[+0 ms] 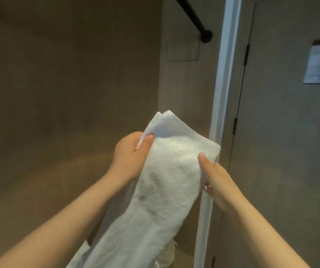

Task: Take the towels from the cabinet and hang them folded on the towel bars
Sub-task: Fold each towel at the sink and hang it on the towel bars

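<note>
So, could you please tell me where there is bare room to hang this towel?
The visible stretch of the black bar, down to its wall mount, is bare. Open air lies between it and the towel, bordered by brown wall and white door frame. Crowded low down: left hand and right hand grip the towel.

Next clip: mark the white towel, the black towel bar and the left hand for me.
white towel (165, 180), head view, middle of the cloth.
black towel bar (191, 15), head view, middle of the visible rod.
left hand (131, 153), head view, base of the thumb pinching the towel's edge.
</note>
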The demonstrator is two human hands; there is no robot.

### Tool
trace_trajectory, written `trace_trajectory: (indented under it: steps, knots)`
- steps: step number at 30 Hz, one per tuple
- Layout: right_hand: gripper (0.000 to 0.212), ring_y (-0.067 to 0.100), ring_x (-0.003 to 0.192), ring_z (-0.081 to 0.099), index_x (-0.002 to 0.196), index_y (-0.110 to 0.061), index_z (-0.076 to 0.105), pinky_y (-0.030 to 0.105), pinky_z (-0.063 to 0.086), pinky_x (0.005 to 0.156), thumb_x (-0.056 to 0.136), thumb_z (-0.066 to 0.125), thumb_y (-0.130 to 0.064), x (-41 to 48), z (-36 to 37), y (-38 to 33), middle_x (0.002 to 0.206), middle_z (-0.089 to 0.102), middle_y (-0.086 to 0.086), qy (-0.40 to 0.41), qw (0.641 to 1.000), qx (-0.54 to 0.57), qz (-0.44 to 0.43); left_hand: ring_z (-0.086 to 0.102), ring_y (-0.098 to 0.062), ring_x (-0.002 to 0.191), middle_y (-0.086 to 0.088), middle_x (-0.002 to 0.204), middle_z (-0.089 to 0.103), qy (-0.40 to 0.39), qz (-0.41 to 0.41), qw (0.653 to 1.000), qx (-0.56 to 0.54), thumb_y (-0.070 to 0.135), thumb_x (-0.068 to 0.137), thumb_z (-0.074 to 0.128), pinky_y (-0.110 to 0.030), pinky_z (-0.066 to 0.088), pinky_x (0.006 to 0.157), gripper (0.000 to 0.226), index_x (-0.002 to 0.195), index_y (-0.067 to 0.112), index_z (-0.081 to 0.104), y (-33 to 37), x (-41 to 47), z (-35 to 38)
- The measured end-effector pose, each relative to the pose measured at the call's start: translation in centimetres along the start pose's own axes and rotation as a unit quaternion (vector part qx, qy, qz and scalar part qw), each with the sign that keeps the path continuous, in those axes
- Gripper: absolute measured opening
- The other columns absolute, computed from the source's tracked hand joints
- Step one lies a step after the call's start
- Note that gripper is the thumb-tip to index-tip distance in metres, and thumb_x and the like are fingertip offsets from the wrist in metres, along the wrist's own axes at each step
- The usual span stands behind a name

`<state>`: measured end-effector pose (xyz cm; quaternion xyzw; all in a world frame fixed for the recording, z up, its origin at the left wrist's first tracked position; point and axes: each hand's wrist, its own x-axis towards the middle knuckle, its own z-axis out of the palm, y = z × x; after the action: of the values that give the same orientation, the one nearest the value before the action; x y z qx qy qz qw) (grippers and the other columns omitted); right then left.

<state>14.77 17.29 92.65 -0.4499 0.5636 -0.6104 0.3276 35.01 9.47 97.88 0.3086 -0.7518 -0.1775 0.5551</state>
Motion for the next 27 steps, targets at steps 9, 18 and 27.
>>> trace_trajectory:
  steps: [9,18,27]
  knots:
    - [0.045,0.012,0.081,0.073,0.094,-0.017,0.072,0.018,0.054,0.059,0.08,0.061,-0.059,6.2,-13.1,-3.0,0.089,0.076,-0.003,0.125,0.981,-0.035,-0.141,0.038,-0.009,0.059,-0.014,0.066,0.049,0.031,0.021,0.999,-0.013,0.027,0.099,0.051,-0.022,0.026,0.051,0.042,0.07,-0.004,0.053,3.2,6.4,11.3]
    - [0.058,0.019,0.064,0.051,0.082,0.013,0.059,0.032,0.034,0.061,0.09,0.063,-0.045,13.8,-22.9,-5.5,0.077,0.063,0.027,0.174,0.959,-0.11,-0.194,0.045,-0.015,0.066,-0.019,0.081,0.061,0.034,0.026,0.999,-0.009,0.025,0.099,0.049,-0.025,0.031,0.057,0.038,0.081,-0.005,0.061,4.3,12.6,21.5]
    - [0.046,0.006,0.042,0.044,0.076,-0.01,0.057,0.018,0.035,0.048,0.096,0.051,-0.051,24.1,-28.2,-4.9,0.063,0.054,0.006,0.16,0.966,-0.13,-0.155,0.042,-0.015,0.059,-0.01,0.063,0.05,-0.026,0.034,0.999,-0.007,0.032,0.099,0.049,-0.03,0.033,0.059,0.044,0.074,-0.004,0.057,1.7,20.2,29.2]
